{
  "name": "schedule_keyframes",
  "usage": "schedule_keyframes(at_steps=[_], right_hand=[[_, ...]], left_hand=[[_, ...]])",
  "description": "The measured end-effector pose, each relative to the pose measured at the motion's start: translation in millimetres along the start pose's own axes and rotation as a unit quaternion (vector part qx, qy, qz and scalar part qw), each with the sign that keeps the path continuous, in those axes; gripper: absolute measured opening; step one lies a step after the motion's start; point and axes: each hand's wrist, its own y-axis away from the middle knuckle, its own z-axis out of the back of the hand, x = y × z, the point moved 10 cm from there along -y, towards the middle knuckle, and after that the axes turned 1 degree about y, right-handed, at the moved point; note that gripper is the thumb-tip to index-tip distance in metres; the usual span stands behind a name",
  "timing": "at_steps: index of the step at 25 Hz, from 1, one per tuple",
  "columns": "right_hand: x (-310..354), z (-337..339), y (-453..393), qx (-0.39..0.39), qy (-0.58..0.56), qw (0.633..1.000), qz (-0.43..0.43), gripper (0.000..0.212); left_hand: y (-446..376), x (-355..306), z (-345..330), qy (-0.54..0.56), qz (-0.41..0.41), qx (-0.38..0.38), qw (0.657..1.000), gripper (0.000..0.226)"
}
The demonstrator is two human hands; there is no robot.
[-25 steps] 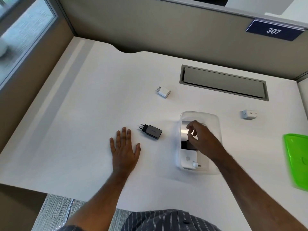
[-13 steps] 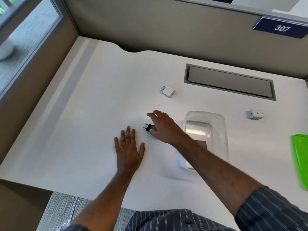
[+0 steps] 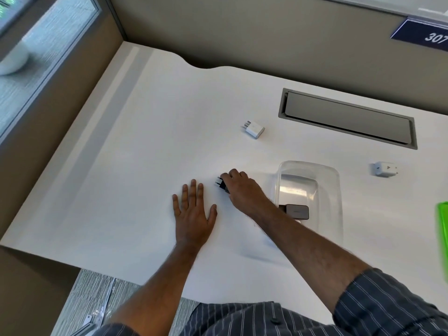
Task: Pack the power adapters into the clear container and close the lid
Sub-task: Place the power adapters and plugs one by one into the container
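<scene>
Beige partition walls closed off the far side of a smooth white counter (image 3: 145,166), which carried a grey recessed cable hatch (image 3: 346,118) at the far right and a window along the left. Flat on the counter lay the left hand (image 3: 192,212), fingers straight and spread. The right hand (image 3: 242,190) curled over a black power adapter (image 3: 221,184), its grip clamped on the body, prongs pointing left along its long axis. Just right stood the clear container (image 3: 334,190), a glossy rounded rectangle running near to far, with a dark adapter (image 3: 297,211) inside. Two white boxy adapters lay apart, one farther off (image 3: 253,129), one right (image 3: 385,169). A green lid (image 3: 442,226) showed at the right edge.
</scene>
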Motion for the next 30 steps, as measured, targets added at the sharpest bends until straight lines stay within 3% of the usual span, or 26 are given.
schedule_keyframes(at_steps=[7, 17, 24, 30], right_hand=[[0, 10, 7, -0.002, -0.031, 0.999, 0.011, 0.049], [-21, 99, 50, -0.078, -0.123, 0.989, -0.013, 0.057], [-75, 141, 92, -0.113, -0.133, 0.983, -0.063, 0.058], [-140, 128, 128, -0.119, -0.142, 0.974, -0.132, 0.058]], left_hand=[[0, -1, 1, 0.003, 0.001, 0.008, 1.000, 0.075], [1, -3, 6, 0.008, 0.003, 0.011, 1.000, 0.074], [1, -5, 7, 0.006, 0.004, 0.016, 1.000, 0.075], [1, -5, 7, 0.004, 0.005, 0.017, 1.000, 0.076]])
